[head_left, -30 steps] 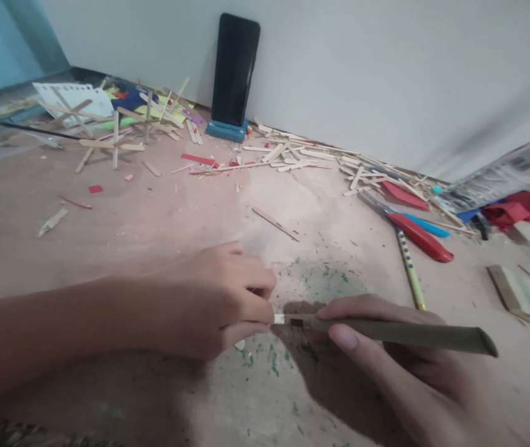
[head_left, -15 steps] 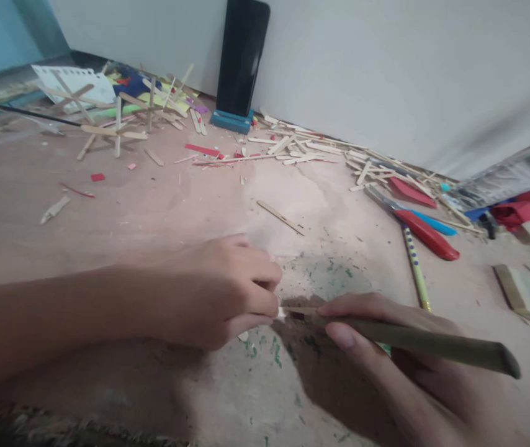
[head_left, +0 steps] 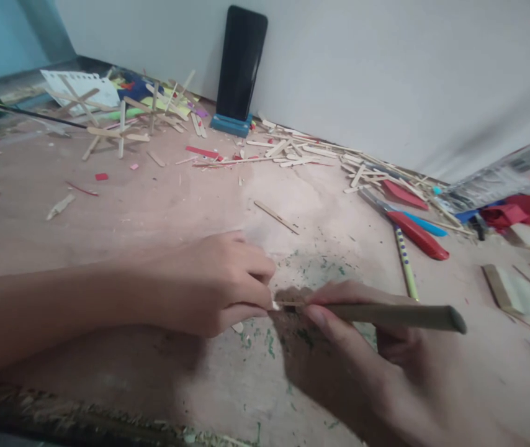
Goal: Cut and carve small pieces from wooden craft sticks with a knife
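My left hand [head_left: 232,285] is closed on a small wooden craft stick, low over the tabletop; most of the stick is hidden under the fingers. A pale rounded stick end [head_left: 238,327] shows just below that hand. My right hand [head_left: 367,347] grips a carving knife with a thick, greenish-brown handle [head_left: 395,315]. Its short blade [head_left: 289,306] points left and meets the stick at my left fingertips; the exact contact is too small to make out. Green shavings [head_left: 309,337] lie around both hands.
A single slotted stick [head_left: 276,217] lies ahead. To the right are a red-handled knife [head_left: 418,234], a dotted pencil [head_left: 406,264] and a wood block [head_left: 502,290]. A phone [head_left: 241,62] stands against the wall, with loose sticks [head_left: 302,155] and star-shaped stick assemblies [head_left: 120,132] nearby.
The knife handle has swung to a flatter angle, its butt end shifting left and up in view. My right hand has moved slightly left; my left hand keeps its hold.
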Motion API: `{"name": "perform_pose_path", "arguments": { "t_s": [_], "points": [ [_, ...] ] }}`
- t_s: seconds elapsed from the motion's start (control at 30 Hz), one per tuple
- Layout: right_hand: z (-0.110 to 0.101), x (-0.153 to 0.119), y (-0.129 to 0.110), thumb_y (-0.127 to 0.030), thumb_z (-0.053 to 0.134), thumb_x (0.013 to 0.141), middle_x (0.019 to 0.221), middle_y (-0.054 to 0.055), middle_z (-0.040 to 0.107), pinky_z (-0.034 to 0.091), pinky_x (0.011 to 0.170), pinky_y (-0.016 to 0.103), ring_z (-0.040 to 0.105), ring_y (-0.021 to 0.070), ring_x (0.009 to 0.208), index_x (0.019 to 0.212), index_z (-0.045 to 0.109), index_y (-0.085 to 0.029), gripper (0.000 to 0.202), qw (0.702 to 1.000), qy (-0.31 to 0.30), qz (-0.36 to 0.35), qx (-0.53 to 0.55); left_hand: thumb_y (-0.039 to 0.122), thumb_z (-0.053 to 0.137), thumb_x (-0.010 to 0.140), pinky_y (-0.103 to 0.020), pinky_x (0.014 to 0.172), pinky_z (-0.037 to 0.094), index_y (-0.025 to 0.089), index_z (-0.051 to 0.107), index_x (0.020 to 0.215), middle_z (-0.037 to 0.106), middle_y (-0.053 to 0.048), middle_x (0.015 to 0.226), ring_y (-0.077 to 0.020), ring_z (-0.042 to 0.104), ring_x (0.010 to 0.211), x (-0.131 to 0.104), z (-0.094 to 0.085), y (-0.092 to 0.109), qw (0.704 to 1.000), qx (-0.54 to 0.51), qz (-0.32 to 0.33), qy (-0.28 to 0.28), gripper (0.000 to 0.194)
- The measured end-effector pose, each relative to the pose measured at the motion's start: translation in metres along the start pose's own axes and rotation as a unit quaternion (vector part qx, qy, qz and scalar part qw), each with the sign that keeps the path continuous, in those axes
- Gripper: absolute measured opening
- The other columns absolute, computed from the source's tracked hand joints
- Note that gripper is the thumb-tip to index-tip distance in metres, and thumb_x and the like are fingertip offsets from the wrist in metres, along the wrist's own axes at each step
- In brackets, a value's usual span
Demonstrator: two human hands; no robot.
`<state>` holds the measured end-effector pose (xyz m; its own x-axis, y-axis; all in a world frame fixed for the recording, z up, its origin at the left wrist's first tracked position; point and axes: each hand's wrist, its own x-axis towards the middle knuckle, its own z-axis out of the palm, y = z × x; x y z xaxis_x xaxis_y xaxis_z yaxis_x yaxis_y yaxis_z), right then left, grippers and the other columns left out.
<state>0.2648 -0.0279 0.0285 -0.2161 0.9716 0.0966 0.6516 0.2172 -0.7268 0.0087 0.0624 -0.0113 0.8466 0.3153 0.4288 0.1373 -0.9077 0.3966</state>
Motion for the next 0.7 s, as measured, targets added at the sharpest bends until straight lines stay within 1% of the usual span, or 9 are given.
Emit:
{"name": "perform_pose_path", "arguments": {
  "t_s": [0.1,0.2,0.3,0.37,0.5,0.6,0.7],
  "points": [
    [0.0055,-0.0028,-0.0008,-0.043,0.064,0.116,0.077,0.001,0.079,0.06,0.057,0.029,0.075,0.0188,0.067,0.098,0.078,-0.026,0.028,0.996,-0.027,0.001,0.079,0.016,0.066,0.112,-0.036,0.083,0.043,0.021,0.081,0.094,0.075,-0.001,0.09,-0.0169,0.065,0.083,0.0007,-0.0029,0.0015,1.0,0.004,0.007,-0.007,0.024],
    [0.0065,-0.0037,-0.002,-0.04,0.068,0.113,0.08,0.002,0.08,0.055,0.055,0.029,0.075,0.0193,0.07,0.096,0.079,-0.026,0.025,0.997,-0.015,0.0,0.07,0.016,0.067,0.112,-0.035,0.082,0.043,0.02,0.082,0.097,0.074,-0.001,0.09,-0.0167,0.065,0.082,0.0006,-0.0029,0.0014,1.0,0.002,0.017,-0.005,0.022],
    [0.0033,-0.0009,-0.0021,-0.034,0.068,0.111,0.08,0.0,0.08,0.054,0.06,0.028,0.075,0.0171,0.071,0.09,0.079,-0.026,0.025,0.998,-0.015,-0.012,0.059,0.016,0.065,0.113,-0.034,0.081,0.044,0.02,0.082,0.099,0.074,-0.001,0.089,-0.0169,0.065,0.082,0.0004,-0.0024,0.002,1.0,-0.003,0.022,-0.003,0.022],
    [0.0006,0.0012,-0.0011,-0.034,0.066,0.112,0.079,-0.002,0.08,0.054,0.062,0.028,0.075,0.0156,0.07,0.088,0.078,-0.026,0.029,0.998,0.0,-0.016,0.063,0.016,0.063,0.114,-0.033,0.083,0.045,0.02,0.081,0.101,0.074,-0.001,0.089,-0.0167,0.066,0.084,0.0005,-0.0026,0.0032,1.0,-0.011,0.018,-0.009,0.023],
    [-0.0016,0.0007,0.0031,-0.042,0.065,0.113,0.082,0.0,0.08,0.057,0.067,0.029,0.076,0.0171,0.075,0.086,0.078,-0.024,0.035,0.997,0.031,-0.014,0.075,0.016,0.061,0.116,-0.033,0.087,0.045,0.019,0.081,0.103,0.072,-0.001,0.09,-0.016,0.066,0.085,0.0009,-0.0024,0.0055,1.0,-0.016,0.005,-0.017,0.025],
    [-0.0002,-0.001,0.0064,-0.041,0.067,0.113,0.082,0.0,0.081,0.055,0.065,0.028,0.075,0.0165,0.073,0.089,0.08,-0.025,0.032,0.997,0.024,-0.013,0.078,0.016,0.062,0.115,-0.033,0.088,0.044,0.018,0.082,0.102,0.071,0.0,0.089,-0.0157,0.065,0.085,0.0008,-0.0003,0.0055,1.0,-0.019,0.0,-0.02,0.024],
    [0.0013,-0.0003,0.007,-0.038,0.068,0.112,0.082,-0.001,0.081,0.055,0.064,0.027,0.075,0.0153,0.072,0.09,0.082,-0.025,0.029,0.997,0.022,-0.013,0.079,0.016,0.062,0.116,-0.034,0.088,0.043,0.018,0.081,0.098,0.072,0.0,0.088,-0.0158,0.064,0.084,0.0006,0.0019,0.0046,1.0,-0.005,0.007,-0.009,0.027]
  ]
}}
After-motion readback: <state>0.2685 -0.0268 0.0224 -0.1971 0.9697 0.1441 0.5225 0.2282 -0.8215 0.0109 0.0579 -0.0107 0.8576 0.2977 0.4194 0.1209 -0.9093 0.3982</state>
